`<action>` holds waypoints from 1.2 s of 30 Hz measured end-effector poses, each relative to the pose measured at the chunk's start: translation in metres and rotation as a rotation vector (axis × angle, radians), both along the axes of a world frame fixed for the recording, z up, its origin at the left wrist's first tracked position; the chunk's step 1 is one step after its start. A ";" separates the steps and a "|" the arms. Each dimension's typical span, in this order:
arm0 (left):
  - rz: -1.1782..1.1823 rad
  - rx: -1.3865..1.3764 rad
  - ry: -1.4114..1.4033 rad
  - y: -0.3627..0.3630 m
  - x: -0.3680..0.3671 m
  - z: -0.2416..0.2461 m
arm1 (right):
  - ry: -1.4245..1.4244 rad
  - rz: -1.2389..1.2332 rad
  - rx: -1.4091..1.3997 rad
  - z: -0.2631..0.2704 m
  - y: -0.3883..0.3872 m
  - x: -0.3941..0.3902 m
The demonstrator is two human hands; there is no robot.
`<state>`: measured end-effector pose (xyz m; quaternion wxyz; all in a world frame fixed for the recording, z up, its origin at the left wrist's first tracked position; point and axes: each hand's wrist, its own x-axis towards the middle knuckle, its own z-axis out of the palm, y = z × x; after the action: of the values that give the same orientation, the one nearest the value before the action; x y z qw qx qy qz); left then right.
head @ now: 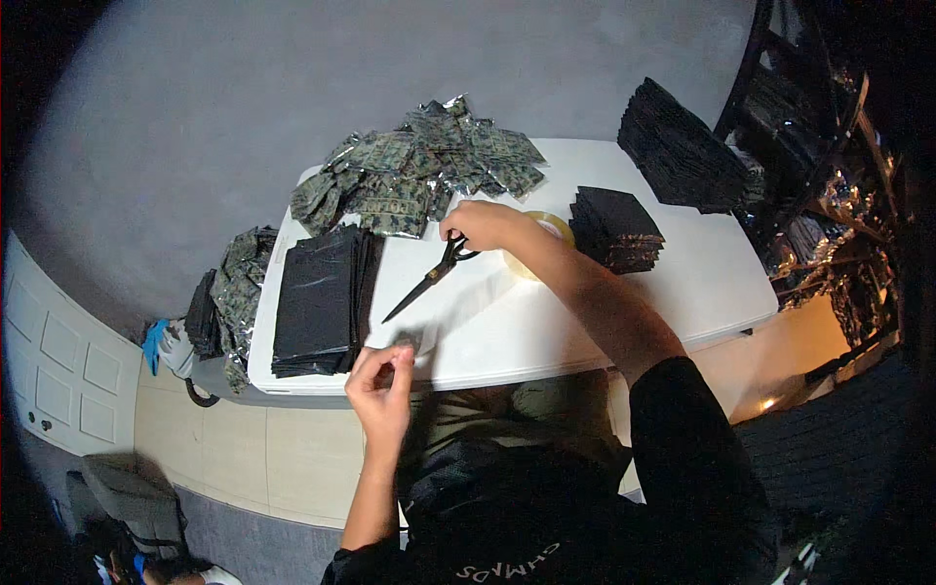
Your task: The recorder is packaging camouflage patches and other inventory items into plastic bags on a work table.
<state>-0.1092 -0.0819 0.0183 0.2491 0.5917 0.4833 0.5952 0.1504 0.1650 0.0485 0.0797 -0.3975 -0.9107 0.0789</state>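
Observation:
My right hand [479, 223] grips the looped handles of black scissors [437, 275], whose closed blades point toward me and to the left. Beyond that forearm, partly hidden by it, lies a roll of clear packing tape [552, 223]. A faint transparent strip of tape [472, 311] stretches from the roll toward my left hand [380, 387], where thumb and fingertips pinch its end at the near table edge. Just left of the scissors is a stack of black plastic packets [318, 303].
A heap of camouflage-patterned fabric items in clear bags [428, 164] covers the far left of the white table [687, 292]. To the right are a smaller black stack [614, 227] and a tall black stack [680, 153]. More camouflage packets [245, 270] lie beyond the left edge.

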 end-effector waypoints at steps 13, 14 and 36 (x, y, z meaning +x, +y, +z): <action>-0.053 -0.032 -0.117 0.013 0.000 -0.012 | -0.060 0.160 0.311 0.043 -0.033 0.026; -0.055 -0.057 -0.109 0.011 0.001 -0.009 | -0.056 0.150 0.355 0.049 -0.038 0.032; -0.168 -0.031 0.170 -0.001 0.024 0.033 | 0.997 0.051 -0.499 0.027 -0.179 -0.018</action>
<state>-0.0852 -0.0831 0.0509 0.2653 0.6747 0.4602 0.5124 0.1326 -0.0140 0.0759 0.4023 -0.2969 -0.7257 0.4725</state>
